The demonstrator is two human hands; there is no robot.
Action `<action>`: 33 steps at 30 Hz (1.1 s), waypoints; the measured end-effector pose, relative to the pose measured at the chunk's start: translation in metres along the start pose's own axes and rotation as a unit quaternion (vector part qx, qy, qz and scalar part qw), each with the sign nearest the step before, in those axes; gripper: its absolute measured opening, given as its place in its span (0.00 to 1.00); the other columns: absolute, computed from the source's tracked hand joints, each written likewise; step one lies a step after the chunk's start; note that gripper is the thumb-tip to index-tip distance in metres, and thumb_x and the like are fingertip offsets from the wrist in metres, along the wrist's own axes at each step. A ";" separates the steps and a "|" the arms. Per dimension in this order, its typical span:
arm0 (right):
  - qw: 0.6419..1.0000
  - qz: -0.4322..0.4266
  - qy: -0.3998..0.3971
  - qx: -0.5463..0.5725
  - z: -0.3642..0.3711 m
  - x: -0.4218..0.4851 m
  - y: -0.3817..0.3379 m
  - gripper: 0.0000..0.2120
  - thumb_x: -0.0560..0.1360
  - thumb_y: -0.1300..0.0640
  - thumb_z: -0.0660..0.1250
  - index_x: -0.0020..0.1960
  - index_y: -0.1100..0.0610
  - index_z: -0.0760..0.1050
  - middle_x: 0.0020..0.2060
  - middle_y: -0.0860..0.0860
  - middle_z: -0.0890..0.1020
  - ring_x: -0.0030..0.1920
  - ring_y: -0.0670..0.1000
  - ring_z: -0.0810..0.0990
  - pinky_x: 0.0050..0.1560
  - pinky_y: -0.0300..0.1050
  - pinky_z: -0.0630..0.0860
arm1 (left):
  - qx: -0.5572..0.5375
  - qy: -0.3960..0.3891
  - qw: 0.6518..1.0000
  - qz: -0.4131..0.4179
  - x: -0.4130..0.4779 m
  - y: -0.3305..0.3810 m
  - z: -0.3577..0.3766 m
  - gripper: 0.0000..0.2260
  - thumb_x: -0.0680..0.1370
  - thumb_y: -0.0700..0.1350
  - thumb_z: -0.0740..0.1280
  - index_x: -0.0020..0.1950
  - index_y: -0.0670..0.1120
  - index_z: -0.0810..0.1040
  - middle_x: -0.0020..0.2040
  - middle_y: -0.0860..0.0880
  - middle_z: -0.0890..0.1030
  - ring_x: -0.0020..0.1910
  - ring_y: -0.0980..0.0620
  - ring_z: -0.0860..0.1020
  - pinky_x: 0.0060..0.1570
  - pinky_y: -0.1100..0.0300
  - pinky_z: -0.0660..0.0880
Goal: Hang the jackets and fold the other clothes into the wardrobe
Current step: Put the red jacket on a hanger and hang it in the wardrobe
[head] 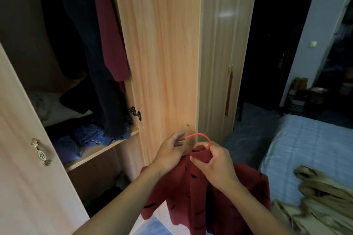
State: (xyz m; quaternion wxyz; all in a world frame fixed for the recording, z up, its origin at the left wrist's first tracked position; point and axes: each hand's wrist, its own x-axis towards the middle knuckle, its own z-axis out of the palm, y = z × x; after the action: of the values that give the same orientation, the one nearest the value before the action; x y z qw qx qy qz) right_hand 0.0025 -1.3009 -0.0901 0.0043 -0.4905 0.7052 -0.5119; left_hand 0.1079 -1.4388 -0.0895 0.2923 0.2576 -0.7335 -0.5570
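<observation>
The dark red jacket with black flecks (191,196) hangs at six o'clock in the view, just in front of the open light-wood wardrobe (164,53). It is already on a thin red wire hanger hook (200,135). The right hand (212,162) pinches the collar where the hook comes out. The left hand (169,151) is at its nine o'clock with fingers relaxed near the hook's free tip, gripping nothing that I can see.

To do the hanging well, I would hold the collar bunched so the jacket cannot slide off. The hook's open side should face the rail (which is out of view, above). The lift goes toward eleven o'clock, beside the maroon garment (110,34) hanging there.

Folded blue clothes (89,136) lie on the wardrobe shelf (107,147) at nine o'clock. A bed with a pale blue cover (305,145) is at three o'clock and carries khaki clothes (324,202). The room is dim, with a dark doorway (277,47) at one o'clock.
</observation>
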 end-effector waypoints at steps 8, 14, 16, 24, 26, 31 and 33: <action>0.999 -0.003 0.003 0.050 -0.004 -0.004 -0.011 0.13 0.63 0.47 0.76 0.47 0.47 0.82 0.42 0.41 0.84 0.45 0.40 0.83 0.48 0.49 0.80 | 0.162 -0.066 0.970 0.172 -0.064 0.017 -0.013 0.20 0.72 0.36 0.74 0.62 0.48 0.80 0.58 0.56 0.83 0.60 0.59 0.79 0.63 0.61 0.73; 0.994 -0.022 -0.050 0.095 0.011 -0.014 -0.026 0.15 0.64 0.51 0.79 0.49 0.45 0.79 0.43 0.39 0.84 0.46 0.38 0.82 0.49 0.37 0.78 | 0.239 0.084 0.941 0.226 -0.096 0.013 -0.001 0.33 0.67 0.48 0.79 0.70 0.50 0.74 0.65 0.58 0.78 0.65 0.62 0.75 0.66 0.64 0.70; 0.991 -0.026 -0.078 0.106 0.019 -0.018 -0.030 0.17 0.63 0.53 0.80 0.48 0.47 0.77 0.42 0.40 0.83 0.45 0.37 0.81 0.46 0.30 0.73 | 0.248 0.136 0.930 0.233 -0.106 0.010 0.000 0.30 0.67 0.41 0.77 0.68 0.50 0.76 0.64 0.57 0.77 0.66 0.60 0.74 0.66 0.62 0.70; 0.968 -0.075 -0.193 0.141 0.067 -0.037 -0.055 0.22 0.64 0.50 0.80 0.49 0.49 0.69 0.40 0.43 0.79 0.44 0.39 0.78 0.41 0.29 0.69 | 0.251 0.272 0.919 0.138 -0.150 -0.010 -0.036 0.23 0.66 0.35 0.71 0.57 0.56 0.80 0.53 0.60 0.83 0.54 0.58 0.81 0.55 0.55 0.78; 0.957 -0.095 -0.227 0.151 0.080 -0.037 -0.066 0.21 0.65 0.50 0.79 0.49 0.49 0.70 0.40 0.44 0.79 0.43 0.40 0.78 0.41 0.29 0.68 | 0.261 0.300 0.910 0.121 -0.161 -0.015 -0.051 0.24 0.66 0.35 0.69 0.57 0.57 0.79 0.52 0.61 0.83 0.52 0.59 0.81 0.53 0.55 0.78; 0.937 -0.127 -0.289 0.153 0.117 -0.022 -0.096 0.21 0.63 0.46 0.78 0.48 0.49 0.71 0.41 0.45 0.79 0.42 0.43 0.77 0.43 0.35 0.71 | 0.276 0.356 0.887 0.101 -0.176 -0.023 -0.096 0.22 0.68 0.41 0.70 0.59 0.60 0.78 0.50 0.59 0.83 0.50 0.58 0.82 0.49 0.52 0.79; 0.929 -0.144 -0.309 0.144 0.137 -0.017 -0.113 0.20 0.64 0.47 0.78 0.47 0.49 0.71 0.42 0.46 0.78 0.42 0.43 0.76 0.43 0.38 0.71 | 0.274 0.375 0.880 0.103 -0.183 -0.023 -0.116 0.21 0.69 0.42 0.70 0.59 0.60 0.78 0.49 0.58 0.84 0.48 0.57 0.82 0.48 0.50 0.79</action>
State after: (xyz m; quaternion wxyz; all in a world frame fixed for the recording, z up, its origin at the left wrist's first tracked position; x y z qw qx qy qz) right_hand 0.1585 -1.3865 -0.0816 0.2191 -0.7148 0.5096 -0.4259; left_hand 0.3194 -1.3934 -0.1136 0.5189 0.4402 -0.7146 -0.1625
